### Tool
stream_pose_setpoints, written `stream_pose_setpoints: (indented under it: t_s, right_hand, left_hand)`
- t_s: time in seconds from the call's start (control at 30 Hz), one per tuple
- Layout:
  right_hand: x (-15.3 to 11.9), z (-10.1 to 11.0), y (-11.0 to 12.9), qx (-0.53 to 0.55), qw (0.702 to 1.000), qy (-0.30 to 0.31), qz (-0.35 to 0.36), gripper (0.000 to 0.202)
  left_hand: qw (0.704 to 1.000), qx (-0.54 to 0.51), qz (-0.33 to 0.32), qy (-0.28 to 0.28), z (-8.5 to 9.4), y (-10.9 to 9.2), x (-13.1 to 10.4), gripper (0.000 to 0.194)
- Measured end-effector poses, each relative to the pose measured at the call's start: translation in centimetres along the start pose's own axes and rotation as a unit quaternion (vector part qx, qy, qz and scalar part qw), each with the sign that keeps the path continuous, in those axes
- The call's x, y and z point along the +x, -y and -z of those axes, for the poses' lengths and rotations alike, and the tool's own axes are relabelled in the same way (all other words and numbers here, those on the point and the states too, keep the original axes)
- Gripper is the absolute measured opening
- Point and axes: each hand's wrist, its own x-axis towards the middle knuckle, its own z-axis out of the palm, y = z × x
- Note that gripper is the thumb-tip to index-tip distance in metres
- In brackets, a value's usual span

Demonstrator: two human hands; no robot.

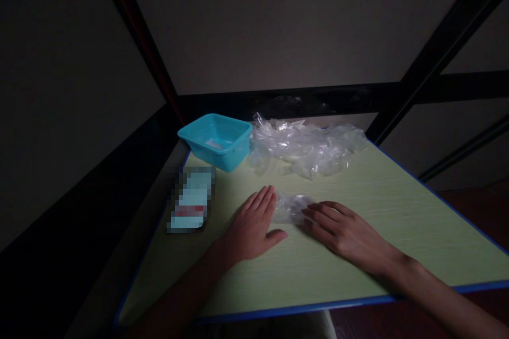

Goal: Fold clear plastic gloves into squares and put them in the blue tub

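Note:
A small clear plastic bag [292, 207] lies flat on the table between my hands. My left hand [254, 222] rests palm down at its left end, fingers stretched out and thumb apart. Over the bag's right end lies my right hand [338, 230], its fingers extended and slightly bent, the tips touching the plastic. Neither hand grips anything that I can see. Beyond them a loose heap of crumpled clear plastic bags [306, 145] spreads along the far side of the table.
A turquoise plastic basket [234, 156] stands at the far left, with a small pale piece inside. Nearer, by the left edge, lies a blurred-out flat rectangular object [193, 198]. The pale table [377, 190] has a blue rim, with a wall right behind it.

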Motion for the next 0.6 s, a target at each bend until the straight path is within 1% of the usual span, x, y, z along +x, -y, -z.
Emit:
stream_pose_setpoints:
  t_s: [0.1, 0.23, 0.37, 0.6]
  right_hand:
    - [-0.48, -0.6, -0.08, -0.001, 0.999, -0.045, -0.017, 0.023]
    - [-0.77, -1.14, -0.32, 0.021, 0.994, -0.103, -0.034, 0.027]
    - [-0.75, -1.12, -0.49, 0.032, 0.991, -0.123, -0.031, 0.028]
    - [-0.94, -1.17, -0.33, 0.041, 0.989, -0.138, -0.04, 0.028]
  left_hand:
    - [1.0, -0.003, 0.002, 0.008, 0.21, -0.09, 0.06, 0.075]
    - [1.0, -0.005, 0.003, -0.001, 0.19, -0.07, 0.11, 0.076]
    - [1.0, -0.01, 0.01, -0.004, 0.21, -0.09, 0.11, 0.078]
    - [0.999, -0.02, 0.033, 0.021, 0.72, -0.37, 0.04, 0.078]
